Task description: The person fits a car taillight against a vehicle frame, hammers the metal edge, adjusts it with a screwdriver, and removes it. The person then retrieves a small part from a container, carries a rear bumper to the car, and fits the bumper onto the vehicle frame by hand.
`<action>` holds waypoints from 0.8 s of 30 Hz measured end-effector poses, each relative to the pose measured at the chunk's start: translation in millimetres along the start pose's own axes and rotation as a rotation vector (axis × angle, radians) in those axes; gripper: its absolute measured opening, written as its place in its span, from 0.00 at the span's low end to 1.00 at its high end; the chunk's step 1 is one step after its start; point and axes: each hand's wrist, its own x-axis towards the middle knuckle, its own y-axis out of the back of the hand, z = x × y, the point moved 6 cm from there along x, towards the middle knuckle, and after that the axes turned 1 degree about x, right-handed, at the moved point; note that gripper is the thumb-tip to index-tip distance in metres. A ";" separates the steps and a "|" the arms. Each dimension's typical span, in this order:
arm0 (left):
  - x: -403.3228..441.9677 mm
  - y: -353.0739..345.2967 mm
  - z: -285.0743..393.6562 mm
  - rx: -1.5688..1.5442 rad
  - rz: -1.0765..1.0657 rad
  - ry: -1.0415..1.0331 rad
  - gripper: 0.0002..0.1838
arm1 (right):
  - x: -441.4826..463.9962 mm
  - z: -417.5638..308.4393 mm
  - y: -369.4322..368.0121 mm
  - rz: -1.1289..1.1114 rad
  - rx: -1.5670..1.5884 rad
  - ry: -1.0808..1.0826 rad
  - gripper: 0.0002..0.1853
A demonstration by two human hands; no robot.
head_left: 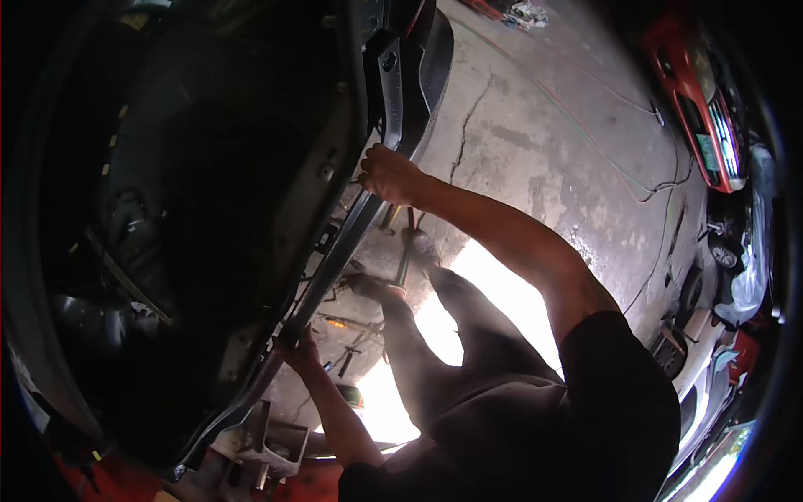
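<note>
Over here the grey concrete floor (535,92) is stained, a long crack (464,132) runs through it, and white light (504,289) glares off it.

Charcoal along the bar (330,265); mottled grey with glaring white patches across the floor (519,159); black on the shirt (619,376); grey on the trousers (477,326); red on the bumper (687,79).

The head view looks forward and down, close over both arms (519,230).
</note>
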 end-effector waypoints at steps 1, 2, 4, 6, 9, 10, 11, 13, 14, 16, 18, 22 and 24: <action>2.7 4.0 -0.3 -0.003 0.017 -0.008 0.34 | 0.9 -1.1 1.2 0.014 -0.012 0.005 0.03; 5.6 4.8 0.2 -0.024 -0.017 -0.025 0.34 | 1.9 -1.8 2.8 0.029 -0.025 0.010 0.03; 9.7 6.2 0.9 -0.064 -0.085 -0.057 0.34 | 4.3 -2.0 4.4 0.048 -0.022 0.021 0.02; 14.0 13.3 0.5 -0.073 -0.079 -0.058 0.34 | 4.0 -2.3 3.7 0.073 -0.029 0.026 0.03; 22.3 20.5 -0.6 -0.087 -0.092 -0.056 0.34 | 6.8 -1.0 1.6 0.131 -0.052 0.043 0.05; 23.9 23.4 0.5 -0.077 -0.082 -0.064 0.34 | 6.2 -0.6 0.5 0.153 -0.056 0.047 0.05; 25.6 26.3 1.5 -0.068 -0.072 -0.071 0.33 | 4.8 0.0 -0.7 0.175 -0.058 0.049 0.05; 22.3 22.1 3.1 0.002 -0.057 -0.114 0.33 | 5.4 0.1 -1.5 0.136 -0.048 0.032 0.03; 20.3 18.8 3.6 0.050 -0.067 -0.136 0.34 | 4.2 -0.5 -2.3 0.115 -0.042 0.024 0.03; 16.3 8.9 3.4 0.145 -0.110 -0.160 0.35 | -6.7 -11.3 25.6 0.243 -0.151 0.036 0.06; 11.3 3.3 2.4 0.128 -0.041 -0.150 0.36 | -24.7 -7.9 48.3 0.430 -0.110 -0.106 0.10; 12.9 11.3 1.7 0.022 0.002 -0.067 0.35 | -105.9 64.1 25.9 0.756 0.606 -0.886 0.34; 5.6 0.5 3.9 0.001 -0.016 -0.050 0.36 | -114.6 86.3 -22.7 0.622 1.089 -1.147 0.51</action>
